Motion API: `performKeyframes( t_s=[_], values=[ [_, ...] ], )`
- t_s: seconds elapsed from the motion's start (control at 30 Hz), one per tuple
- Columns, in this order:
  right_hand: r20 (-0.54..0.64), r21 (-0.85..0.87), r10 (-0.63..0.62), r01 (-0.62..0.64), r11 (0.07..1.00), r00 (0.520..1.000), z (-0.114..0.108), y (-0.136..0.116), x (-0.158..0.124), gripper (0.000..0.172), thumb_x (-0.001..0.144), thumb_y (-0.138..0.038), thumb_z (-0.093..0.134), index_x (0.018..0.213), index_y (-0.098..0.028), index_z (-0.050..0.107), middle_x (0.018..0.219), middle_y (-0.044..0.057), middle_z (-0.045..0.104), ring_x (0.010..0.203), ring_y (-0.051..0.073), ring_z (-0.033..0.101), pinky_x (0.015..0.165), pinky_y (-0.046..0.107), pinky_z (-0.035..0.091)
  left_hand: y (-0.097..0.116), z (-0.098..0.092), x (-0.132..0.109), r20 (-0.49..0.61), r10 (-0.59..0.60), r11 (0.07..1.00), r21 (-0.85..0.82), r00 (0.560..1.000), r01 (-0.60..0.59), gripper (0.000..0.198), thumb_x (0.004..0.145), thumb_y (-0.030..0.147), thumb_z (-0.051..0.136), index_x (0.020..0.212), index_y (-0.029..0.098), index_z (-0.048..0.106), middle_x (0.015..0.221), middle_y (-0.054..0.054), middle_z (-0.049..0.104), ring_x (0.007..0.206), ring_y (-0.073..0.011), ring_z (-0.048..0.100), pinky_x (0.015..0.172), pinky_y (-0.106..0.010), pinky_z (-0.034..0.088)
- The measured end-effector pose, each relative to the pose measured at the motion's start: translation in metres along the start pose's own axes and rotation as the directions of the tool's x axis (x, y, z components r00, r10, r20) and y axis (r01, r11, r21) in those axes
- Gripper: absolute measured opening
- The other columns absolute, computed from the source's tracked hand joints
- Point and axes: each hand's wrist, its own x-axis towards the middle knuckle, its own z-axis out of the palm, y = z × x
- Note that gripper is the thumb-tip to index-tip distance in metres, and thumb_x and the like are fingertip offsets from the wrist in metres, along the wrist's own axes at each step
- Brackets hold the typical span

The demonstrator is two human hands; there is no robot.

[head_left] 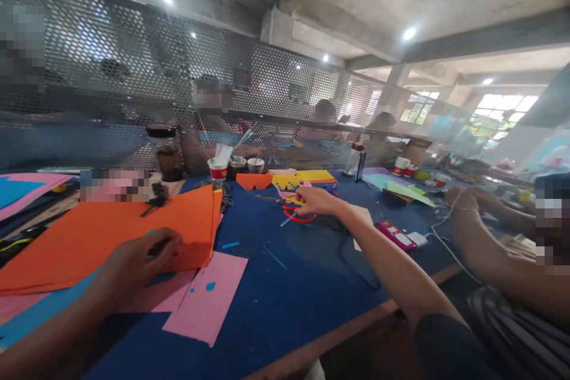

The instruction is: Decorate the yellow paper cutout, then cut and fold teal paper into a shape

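My left hand point(145, 258), fingers curled in and thumb near the index finger, lies over a stack of orange paper sheets point(187, 214). What it holds, if anything, is hidden. A blue paper strip point(48, 312) runs beneath that forearm. Farther out, my right hand point(317, 200) has its fingers closed at the handles of scissors point(303, 217), red and yellow, with blades pointing left. Just behind them are an orange cut paper piece point(253, 181) and a yellow one point(285, 182) with blue bits. A pink sheet point(214, 309) with blue scraps lies nearer me.
Paper cups point(218, 169) and a dark-lidded jar point(169, 154) stand along the perforated metal partition point(214, 113). To the right are a magenta phone point(395, 236), a white cable point(449, 249) and green sheets point(407, 190). A co-worker's arm point(485, 231) rests at the table's right.
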Motion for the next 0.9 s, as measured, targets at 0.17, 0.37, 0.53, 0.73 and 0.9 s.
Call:
performKeyframes(
  t_s=[0.17,0.37,0.53,0.73,0.9],
  values=[
    [0.05,-0.082,-0.034,0.038,0.996,0.998,0.009,0.004,0.047,0.03,0.099,-0.039,0.07,0.119,-0.016,0.067,0.119,0.008,0.07,0.104,0.023,0.068,0.091,0.04,0.056,0.005,-0.003,-0.002,0.05,-0.006,0.995,-0.096,0.999,0.01,0.035,0.098,0.052,0.047,0.092,0.024,0.067,0.086,0.0,0.079,0.076,-0.0218,0.073,0.071,-0.028,0.048],
    [0.108,-0.139,-0.023,0.038,0.99,0.994,0.025,0.007,0.081,0.036,0.103,-0.038,0.068,0.132,-0.017,0.064,0.132,0.011,0.066,0.113,0.026,0.069,0.095,0.047,0.06,0.004,0.001,-0.003,0.075,0.149,0.986,-0.08,0.986,-0.143,0.036,0.099,0.052,0.049,0.102,0.025,0.072,0.109,-0.006,0.078,0.103,-0.0259,0.072,0.089,-0.034,0.052],
    [0.124,-0.147,-0.017,0.036,0.988,0.992,0.037,0.013,0.092,0.037,0.103,-0.038,0.068,0.133,-0.017,0.064,0.133,0.011,0.066,0.113,0.026,0.069,0.095,0.047,0.06,0.005,0.009,-0.003,0.137,0.22,0.975,-0.01,0.966,-0.221,0.028,0.096,0.044,0.059,0.113,0.026,0.072,0.125,-0.008,0.075,0.118,-0.0292,0.066,0.099,-0.039,0.05],
    [0.107,-0.147,-0.011,0.026,0.989,0.994,0.042,0.013,0.09,0.036,0.103,-0.038,0.068,0.132,-0.017,0.064,0.133,0.011,0.066,0.114,0.026,0.068,0.096,0.047,0.06,-0.007,0.015,-0.001,0.212,0.22,0.974,0.002,0.952,-0.225,0.029,0.1,0.042,0.055,0.117,0.027,0.073,0.128,-0.008,0.074,0.119,-0.0296,0.066,0.1,-0.041,0.05],
    [0.108,-0.138,-0.032,0.047,0.989,0.994,0.043,0.007,0.087,0.035,0.103,-0.038,0.068,0.131,-0.018,0.065,0.133,0.011,0.066,0.114,0.026,0.068,0.097,0.048,0.059,-0.012,0.016,0.0,0.199,0.254,0.965,0.018,0.947,-0.262,0.029,0.1,0.039,0.053,0.115,0.026,0.074,0.127,-0.009,0.075,0.118,-0.0305,0.066,0.1,-0.043,0.05]
  ],
)
